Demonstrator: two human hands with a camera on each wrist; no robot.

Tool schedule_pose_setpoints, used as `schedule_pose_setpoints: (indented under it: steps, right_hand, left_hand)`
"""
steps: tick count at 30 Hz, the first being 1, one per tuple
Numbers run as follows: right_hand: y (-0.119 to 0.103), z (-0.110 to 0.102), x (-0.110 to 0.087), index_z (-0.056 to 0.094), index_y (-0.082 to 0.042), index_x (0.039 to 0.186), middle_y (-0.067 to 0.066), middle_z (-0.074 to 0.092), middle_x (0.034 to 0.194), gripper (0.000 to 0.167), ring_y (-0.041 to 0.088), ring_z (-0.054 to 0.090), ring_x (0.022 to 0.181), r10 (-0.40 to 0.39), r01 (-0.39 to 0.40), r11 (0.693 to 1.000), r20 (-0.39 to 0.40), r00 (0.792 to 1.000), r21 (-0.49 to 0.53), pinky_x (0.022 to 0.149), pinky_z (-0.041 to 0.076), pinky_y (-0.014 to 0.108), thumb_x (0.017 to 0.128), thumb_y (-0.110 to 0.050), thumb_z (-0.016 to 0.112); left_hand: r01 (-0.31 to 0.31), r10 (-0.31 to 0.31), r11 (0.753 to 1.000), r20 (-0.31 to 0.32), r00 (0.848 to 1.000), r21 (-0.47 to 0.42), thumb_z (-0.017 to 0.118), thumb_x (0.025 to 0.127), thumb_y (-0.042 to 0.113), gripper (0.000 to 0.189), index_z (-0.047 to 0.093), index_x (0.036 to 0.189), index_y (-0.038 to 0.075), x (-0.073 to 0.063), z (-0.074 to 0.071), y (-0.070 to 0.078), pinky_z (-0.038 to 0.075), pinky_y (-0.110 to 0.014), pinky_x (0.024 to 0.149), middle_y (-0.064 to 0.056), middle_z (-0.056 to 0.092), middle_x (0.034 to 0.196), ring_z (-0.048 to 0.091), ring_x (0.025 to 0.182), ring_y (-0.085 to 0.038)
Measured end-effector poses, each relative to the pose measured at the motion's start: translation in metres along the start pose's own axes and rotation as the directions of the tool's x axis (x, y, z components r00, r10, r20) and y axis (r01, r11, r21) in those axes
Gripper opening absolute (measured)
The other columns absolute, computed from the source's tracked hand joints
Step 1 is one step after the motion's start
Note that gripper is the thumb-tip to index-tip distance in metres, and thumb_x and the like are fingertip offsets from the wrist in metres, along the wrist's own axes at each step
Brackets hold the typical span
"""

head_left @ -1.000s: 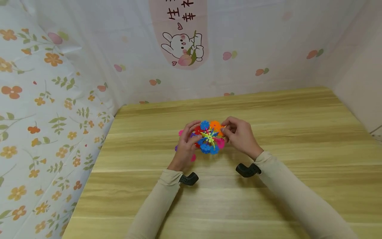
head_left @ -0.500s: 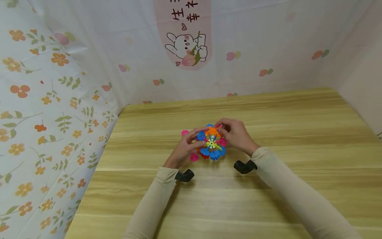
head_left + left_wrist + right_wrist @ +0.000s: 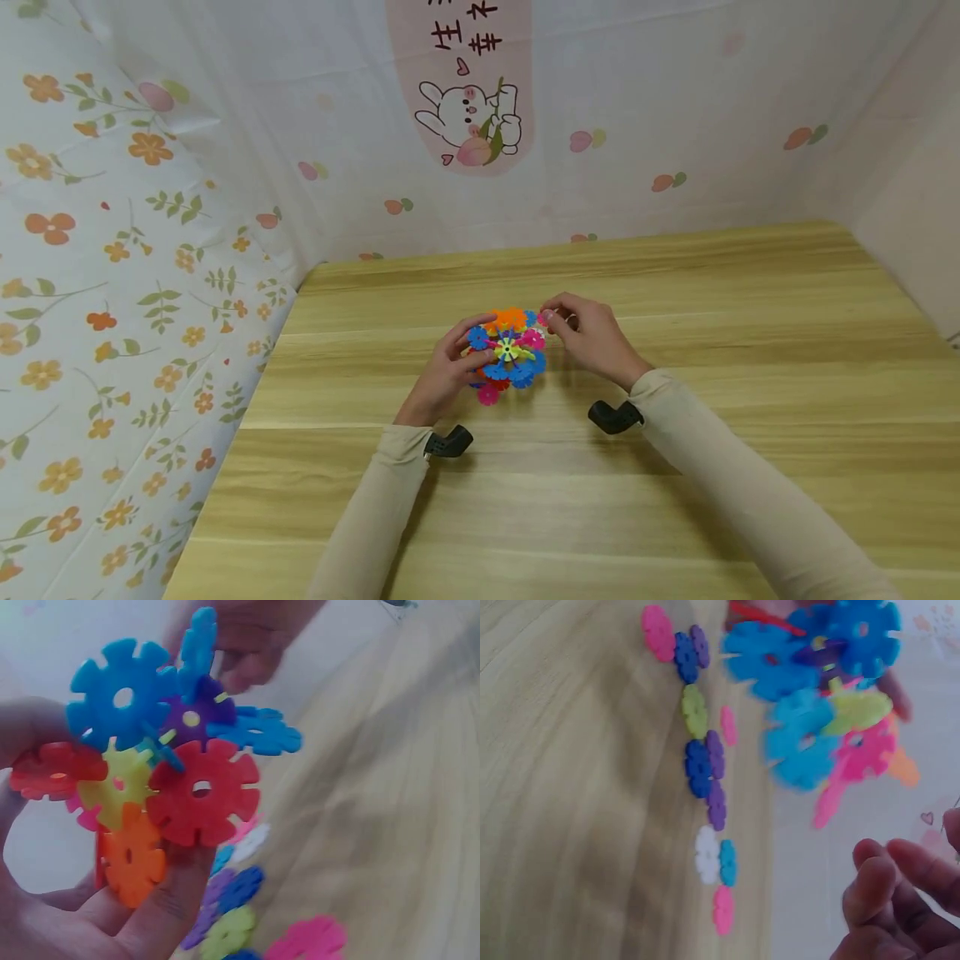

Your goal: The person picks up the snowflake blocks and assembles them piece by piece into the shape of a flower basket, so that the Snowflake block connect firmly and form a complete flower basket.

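Note:
In the head view my left hand grips a ball-like cluster of interlocking plastic snowflake discs above the table. Its thumb lies on the near side, beside the yellow-green disc in the middle. Blue, red, orange, pink and purple discs stick out at several angles in the left wrist view. My right hand is just to the right of the cluster, apart from it. The right wrist view shows the fingers of that hand loosely curled, with nothing between them.
Loose snowflake discs in blue, purple, white, pink and yellow-green lie on the wooden table behind the cluster. A printed curtain hangs along the far edge, and a floral cloth covers the left side.
The cluster has turned in my left hand, its orange discs moving from the right side to the top. Over the last half second it shifted left, and my right hand let go of it.

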State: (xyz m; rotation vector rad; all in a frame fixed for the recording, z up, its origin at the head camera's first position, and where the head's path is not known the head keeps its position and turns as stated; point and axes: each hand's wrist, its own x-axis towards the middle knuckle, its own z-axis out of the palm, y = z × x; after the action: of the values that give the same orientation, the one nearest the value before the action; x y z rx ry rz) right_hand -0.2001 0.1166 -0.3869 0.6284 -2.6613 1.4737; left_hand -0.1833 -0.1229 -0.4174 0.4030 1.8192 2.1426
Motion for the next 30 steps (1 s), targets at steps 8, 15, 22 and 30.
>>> schedule_pose_setpoints:
  steps: [8,15,22,30]
  right_hand:
    - [0.011,0.026,-0.002,0.067,-0.005,0.095,0.001,0.062,0.077,0.013,0.015,0.052,0.065,0.021,0.009,0.991,0.220,0.975,-0.133,0.057,0.044,0.029,0.092,-0.012,0.057]
    - [-0.009,0.067,-0.006,0.071,-0.011,0.099,-0.002,0.065,0.078,0.017,0.015,0.056,0.069,-0.121,0.250,0.914,0.375,0.919,-0.319,0.058,0.045,0.029,0.085,-0.017,0.068]
    - [-0.020,0.087,-0.007,0.068,-0.019,0.067,-0.007,0.058,0.071,0.013,0.013,0.053,0.074,-0.152,0.315,0.837,0.362,0.920,-0.448,0.060,0.046,0.028,0.074,-0.024,0.078]
    - [-0.006,0.080,-0.020,0.067,-0.014,0.076,-0.005,0.055,0.074,0.007,0.012,0.051,0.069,-0.219,0.333,0.861,0.311,0.925,-0.384,0.058,0.044,0.026,0.080,-0.014,0.072]
  left_hand:
    - [-0.097,0.091,0.994,-0.131,0.987,-0.043,0.055,0.094,0.009,0.047,0.043,0.138,0.019,-0.003,-0.016,0.019,0.051,-0.039,0.079,-0.019,0.043,0.126,0.056,0.096,-0.028]
    - [-0.122,0.105,0.989,-0.195,0.975,-0.078,0.057,0.093,0.011,0.046,0.045,0.136,0.022,-0.001,-0.016,0.029,0.051,-0.043,0.081,-0.017,0.046,0.126,0.057,0.100,-0.031]
    - [-0.144,0.123,0.985,-0.203,0.971,-0.092,0.055,0.094,0.008,0.045,0.045,0.136,0.019,0.001,-0.010,0.024,0.051,-0.042,0.080,-0.018,0.046,0.128,0.057,0.101,-0.030]
    - [-0.195,0.178,0.978,-0.190,0.965,-0.072,0.056,0.093,0.009,0.044,0.046,0.135,0.017,0.001,-0.007,0.014,0.048,-0.041,0.085,-0.020,0.046,0.128,0.055,0.102,-0.029]
